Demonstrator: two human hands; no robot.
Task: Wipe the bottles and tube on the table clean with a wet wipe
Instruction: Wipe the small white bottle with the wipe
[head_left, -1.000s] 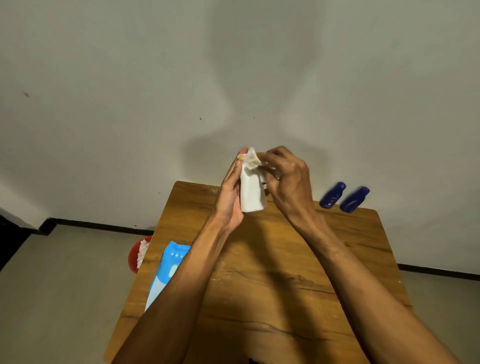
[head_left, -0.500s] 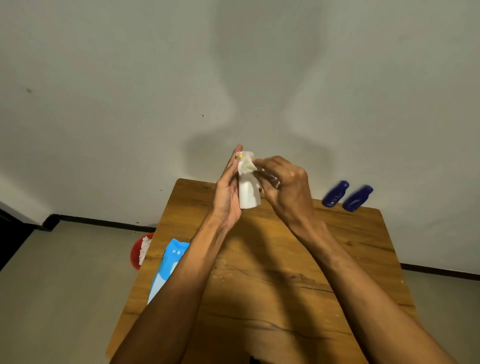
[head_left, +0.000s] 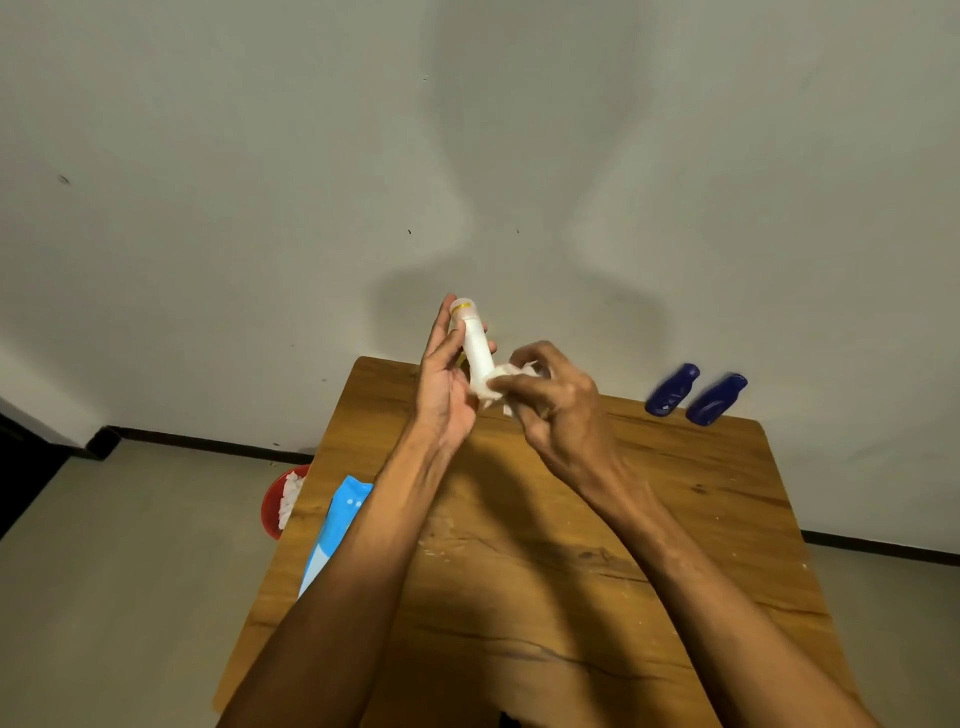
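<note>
Pale plaster wall (head_left: 208, 208) fills the upper half of my feed, with a dark skirting strip where it meets the grey floor (head_left: 130, 571). Against that wall stands the wooden table (head_left: 701, 519), its far edge touching or nearly touching the plaster; I see its left edge and most of its right edge, while the near edge falls out of frame. Wood grain shows between the two forearms and from the right forearm out to the right edge.

Both arms reach in from the bottom. The left hand (head_left: 444, 395) is raised over the far part of the table, gripping the white tube (head_left: 477, 348) nearly upright, cap uppermost, fingers long against it and their tips wrapping the far side. The right hand (head_left: 561, 410) sits just beside it, fingers bunched and pinching the wet wipe (head_left: 501, 384) around the tube's lower end.

A blue wipe pack (head_left: 335, 525) lies along the left edge, partly overhanging it and partly hidden by the left forearm. On the floor beside that edge is a red bin (head_left: 272, 501) with white scraps inside, half tucked under the tabletop. Two blue bottles (head_left: 671, 389) lie side by side at the far right corner, well apart from the hands.
</note>
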